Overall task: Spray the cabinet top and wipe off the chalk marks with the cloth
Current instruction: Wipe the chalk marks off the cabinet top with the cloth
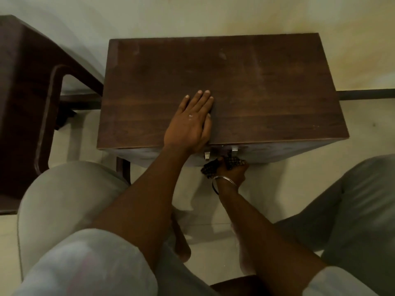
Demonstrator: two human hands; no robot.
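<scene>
The dark wooden cabinet top (pixel 267 92) fills the middle of the head view. Faint pale chalk smears (pixel 222 54) show near its far edge and towards the right. My left hand (pixel 192 120) lies flat, palm down, on the top near the front edge and holds nothing. My right hand (pixel 230 173), with a metal bangle on the wrist, is below the front edge by two small metal handles (pixel 234 149). Its fingers are curled around a dark beaded string (pixel 208 168). No spray bottle or cloth is in view.
A dark brown chair (pixel 38 99) stands close to the cabinet's left side. A pale wall (pixel 213 16) runs behind the cabinet. My knees in light trousers (pixel 64 195) flank the cabinet's front, with my bare feet on the tiled floor (pixel 361 124) below.
</scene>
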